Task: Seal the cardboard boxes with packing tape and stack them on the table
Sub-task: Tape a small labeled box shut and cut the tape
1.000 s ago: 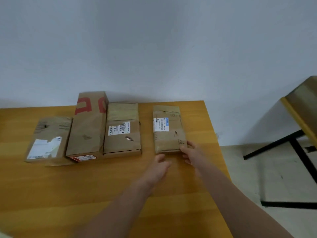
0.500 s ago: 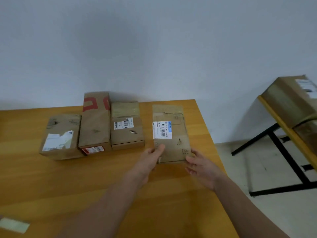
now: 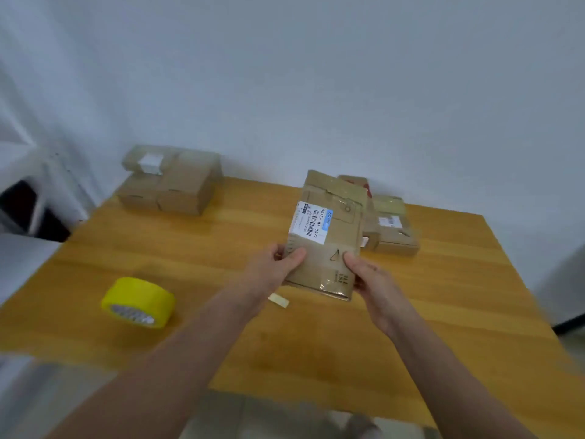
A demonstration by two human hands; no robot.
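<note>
A broad orange-brown wooden table (image 3: 443, 312) fills the middle and lower frame, against a pale wall. At its far corner, upper left of the frame, a blurred cluster of cardboard boxes (image 3: 177, 188) is stacked, with a white patch on top. In the centre of the frame is a long flat cardboard box (image 3: 335, 236) with a white barcode label and glossy tape across it, held tilted with its far end raised. Just behind it to the right lie a labelled flat box (image 3: 395, 236) and a red-printed box (image 3: 357, 182), largely hidden. The left hand (image 3: 272, 267) grips the held box's near left edge, thumb on top. The right hand (image 3: 376, 286) grips the near right corner the same way. A yellow tape roll (image 3: 139, 301) lies on the table at lower left. A small pale tape scrap (image 3: 278, 301) lies below the box.
</note>
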